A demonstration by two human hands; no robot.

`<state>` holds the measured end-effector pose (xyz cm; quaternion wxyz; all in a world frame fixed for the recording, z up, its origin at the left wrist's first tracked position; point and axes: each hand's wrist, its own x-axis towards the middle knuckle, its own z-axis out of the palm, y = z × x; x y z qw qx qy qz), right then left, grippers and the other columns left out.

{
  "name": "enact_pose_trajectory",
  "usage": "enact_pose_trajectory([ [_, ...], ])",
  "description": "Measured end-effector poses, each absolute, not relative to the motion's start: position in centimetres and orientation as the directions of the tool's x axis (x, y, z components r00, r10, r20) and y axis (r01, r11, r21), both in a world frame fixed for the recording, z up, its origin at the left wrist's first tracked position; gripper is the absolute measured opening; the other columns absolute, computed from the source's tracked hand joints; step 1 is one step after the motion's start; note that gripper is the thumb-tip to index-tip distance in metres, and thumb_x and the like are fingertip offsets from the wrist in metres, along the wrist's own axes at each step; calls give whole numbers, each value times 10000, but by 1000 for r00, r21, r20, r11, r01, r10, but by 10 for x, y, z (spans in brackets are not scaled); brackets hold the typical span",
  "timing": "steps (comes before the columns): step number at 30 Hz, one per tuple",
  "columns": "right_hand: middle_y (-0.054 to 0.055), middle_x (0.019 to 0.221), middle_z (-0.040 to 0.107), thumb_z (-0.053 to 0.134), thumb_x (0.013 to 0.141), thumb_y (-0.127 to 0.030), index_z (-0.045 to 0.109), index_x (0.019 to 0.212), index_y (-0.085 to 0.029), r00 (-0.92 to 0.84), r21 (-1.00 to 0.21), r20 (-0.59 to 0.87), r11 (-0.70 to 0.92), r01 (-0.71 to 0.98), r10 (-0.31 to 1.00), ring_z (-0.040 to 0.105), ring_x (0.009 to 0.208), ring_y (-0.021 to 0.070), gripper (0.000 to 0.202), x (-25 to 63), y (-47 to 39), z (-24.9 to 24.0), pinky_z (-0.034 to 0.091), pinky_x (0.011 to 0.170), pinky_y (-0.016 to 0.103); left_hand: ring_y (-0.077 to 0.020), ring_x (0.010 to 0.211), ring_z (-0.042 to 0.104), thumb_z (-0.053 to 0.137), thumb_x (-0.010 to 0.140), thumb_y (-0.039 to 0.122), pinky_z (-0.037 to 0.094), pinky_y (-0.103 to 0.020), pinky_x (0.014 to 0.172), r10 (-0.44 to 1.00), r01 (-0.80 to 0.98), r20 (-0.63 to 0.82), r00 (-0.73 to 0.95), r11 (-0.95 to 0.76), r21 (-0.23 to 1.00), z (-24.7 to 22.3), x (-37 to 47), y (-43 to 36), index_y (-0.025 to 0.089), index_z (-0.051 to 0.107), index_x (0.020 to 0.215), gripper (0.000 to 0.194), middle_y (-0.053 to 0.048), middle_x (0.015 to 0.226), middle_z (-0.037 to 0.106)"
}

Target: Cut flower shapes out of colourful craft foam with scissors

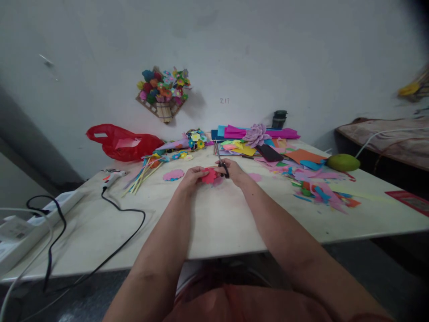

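Observation:
My left hand (193,177) pinches the edge of a red scalloped flower cutout (209,176) above the middle of the table. Close on its right, my right hand (232,168) is wrapped round a pair of scissors (225,170) with black handles, the blades pointing up and away from me. The fingers of both hands meet near the red cutout. Below them on the tabletop lies a pink piece, partly hidden. A pink scalloped cutout (173,175) with blue under it lies left of my left hand, and another pink cutout (254,177) rests beyond my right wrist.
A glue gun (114,178) with a black cord and a power strip (63,203) occupy the left. Behind are a red plastic bag (125,143), paper flowers (196,138) and a phone (270,153). Colored scraps (323,194) and a green oval object (343,163) lie right.

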<state>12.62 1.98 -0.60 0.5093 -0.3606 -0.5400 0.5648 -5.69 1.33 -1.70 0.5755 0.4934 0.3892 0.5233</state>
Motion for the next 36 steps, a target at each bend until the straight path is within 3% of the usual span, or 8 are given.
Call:
enact_pose_trajectory([
  [7, -63, 583, 589, 670, 598, -96, 578, 886, -160, -193, -985, 152, 132, -110, 969, 548, 484, 91, 309, 120, 13, -1, 425, 504, 206, -113, 471, 534, 885, 451, 247, 396, -240, 493, 975, -186, 46, 217, -5, 983, -15, -52, 9, 142, 635, 585, 303, -20, 539, 618],
  [17, -72, 536, 540, 635, 554, -107, 584, 865, -166, -135, -979, 200, 194, -57, 970, 508, 476, 96, 321, 116, 17, -2, 401, 487, 210, -112, 446, 503, 897, 462, 321, 345, -246, 463, 973, -131, 59, 222, -30, 991, -15, -52, 8, 151, 612, 566, 348, -22, 512, 595],
  [21, -65, 542, 547, 680, 592, -154, 581, 882, -170, -64, -979, 196, 192, -66, 979, 528, 468, 109, 308, 118, 21, -3, 419, 489, 222, -120, 478, 534, 908, 458, 374, 383, -248, 492, 972, -121, 85, 219, -59, 991, -17, -54, 11, 155, 603, 601, 401, -19, 547, 614],
  [25, -67, 517, 551, 708, 597, -105, 562, 834, -162, 33, -977, 170, 173, -121, 985, 512, 448, 91, 284, 121, 23, -2, 411, 477, 203, -124, 520, 562, 915, 442, 415, 431, -257, 543, 972, -147, 128, 197, -100, 984, -19, -55, 13, 155, 598, 628, 450, -3, 573, 625],
  [31, -45, 512, 572, 743, 687, -191, 591, 831, -152, -127, -994, 71, 59, -96, 989, 498, 412, 79, 213, 127, 19, -2, 342, 397, 172, -126, 551, 577, 898, 491, 420, 445, -262, 568, 978, -163, 139, 159, -112, 980, -18, -56, 16, 146, 648, 676, 414, -13, 614, 639],
  [36, 5, 549, 609, 715, 755, -376, 597, 719, -135, -374, -984, 170, 175, -22, 912, 481, 407, 72, 271, 135, 16, -4, 240, 333, 180, -132, 529, 570, 898, 479, 421, 443, -262, 530, 982, -190, 137, 133, -111, 976, -19, -57, 17, 143, 633, 636, 416, -27, 594, 633],
])
